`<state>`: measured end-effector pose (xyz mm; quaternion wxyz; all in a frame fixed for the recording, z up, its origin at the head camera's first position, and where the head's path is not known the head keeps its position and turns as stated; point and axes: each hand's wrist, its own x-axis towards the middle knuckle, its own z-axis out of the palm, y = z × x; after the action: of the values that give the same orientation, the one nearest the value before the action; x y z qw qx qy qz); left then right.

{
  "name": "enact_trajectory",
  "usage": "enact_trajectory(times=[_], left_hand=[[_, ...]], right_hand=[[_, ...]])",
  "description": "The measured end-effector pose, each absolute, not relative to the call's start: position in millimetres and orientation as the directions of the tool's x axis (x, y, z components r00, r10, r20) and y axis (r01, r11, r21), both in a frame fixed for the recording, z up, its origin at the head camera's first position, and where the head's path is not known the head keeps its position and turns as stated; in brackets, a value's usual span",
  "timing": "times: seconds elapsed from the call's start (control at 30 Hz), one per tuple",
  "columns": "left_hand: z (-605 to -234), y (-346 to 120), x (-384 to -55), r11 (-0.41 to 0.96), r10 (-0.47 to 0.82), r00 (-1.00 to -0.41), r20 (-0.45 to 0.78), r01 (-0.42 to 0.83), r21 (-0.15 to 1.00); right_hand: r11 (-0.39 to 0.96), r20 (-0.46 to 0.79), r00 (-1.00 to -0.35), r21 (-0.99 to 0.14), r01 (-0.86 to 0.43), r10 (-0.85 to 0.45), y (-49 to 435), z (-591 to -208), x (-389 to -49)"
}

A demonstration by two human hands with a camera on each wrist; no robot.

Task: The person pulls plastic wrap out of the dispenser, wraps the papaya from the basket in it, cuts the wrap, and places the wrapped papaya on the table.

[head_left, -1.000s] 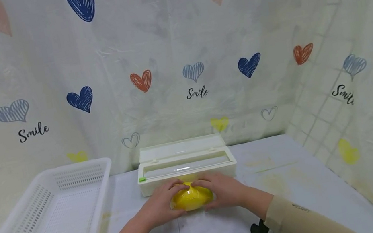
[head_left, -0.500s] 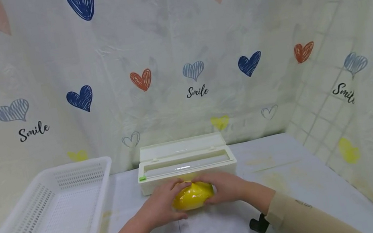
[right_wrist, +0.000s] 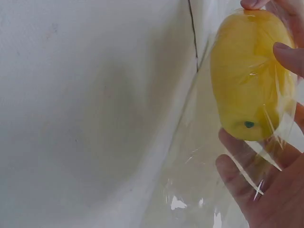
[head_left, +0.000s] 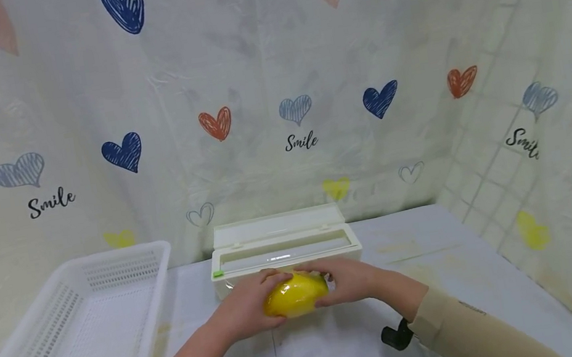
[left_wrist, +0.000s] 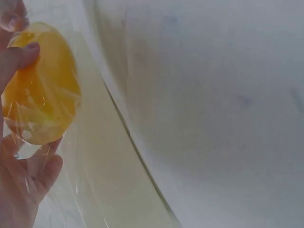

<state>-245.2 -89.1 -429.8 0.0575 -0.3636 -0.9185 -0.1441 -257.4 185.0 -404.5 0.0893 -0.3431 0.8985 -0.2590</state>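
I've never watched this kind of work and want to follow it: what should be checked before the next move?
1. Left grip on the yellow fruit: ok, holding one end.
2. Right grip: ok, holding the other end.
3. Clear film over the fruit: ok on the sides showing.
4. Film tucked in: not ok, loose film spreads past the fruit.
5. Film sealed underneath: cannot tell, hidden.
6. Lid of the white box shut: not ok, standing open.

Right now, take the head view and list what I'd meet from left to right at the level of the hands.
White basket → left hand → yellow object → right hand.
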Motion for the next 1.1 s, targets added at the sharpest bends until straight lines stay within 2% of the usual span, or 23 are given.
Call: enact_trajectory(times=[0.13,0.2,0.3,0.43,0.57,0.8,0.97,1.1], left_hand=[[-426.6,-90.1,-245.4,0.701,0.645,-0.739,0.193,0.673,0.235],[-424.6,-90.3,-245.5,0.699,0.645,-0.740,0.190,0.672,0.247],[-421.4,-91.0,-246.2,0.692,0.642,-0.744,0.187,0.667,0.276],[-417.2,-92.0,-248.0,0.692,0.619,-0.770,0.154,0.628,0.356],[-414.3,-92.8,-250.2,0.710,0.576,-0.812,0.091,0.552,0.438],[-406.4,-92.4,-251.5,0.723,0.538,-0.843,0.009,0.467,0.509],[-400.0,-94.2,-249.4,0.707,0.545,-0.839,-0.009,0.453,0.543],[-395.4,-98.0,-247.7,0.697,0.547,-0.837,-0.006,0.452,0.557]], right_hand=[[0.673,0.075,-0.781,-0.460,-0.579,-0.620,191.0,-397.8,-252.2],[0.682,0.137,-0.774,-0.396,-0.614,-0.618,193.4,-395.7,-251.4],[0.643,0.257,-0.709,-0.300,-0.705,-0.657,194.4,-394.8,-251.8],[0.571,0.367,-0.587,-0.164,-0.804,-0.722,189.3,-398.9,-251.5],[0.537,0.365,-0.525,-0.076,-0.840,-0.769,181.1,-407.1,-250.2],[0.547,0.324,-0.488,0.123,-0.828,-0.811,173.2,-416.3,-252.6],[0.539,0.324,-0.478,0.130,-0.832,-0.816,169.9,-416.0,-255.5],[0.560,0.296,-0.520,0.064,-0.826,-0.801,168.6,-413.4,-258.0]])
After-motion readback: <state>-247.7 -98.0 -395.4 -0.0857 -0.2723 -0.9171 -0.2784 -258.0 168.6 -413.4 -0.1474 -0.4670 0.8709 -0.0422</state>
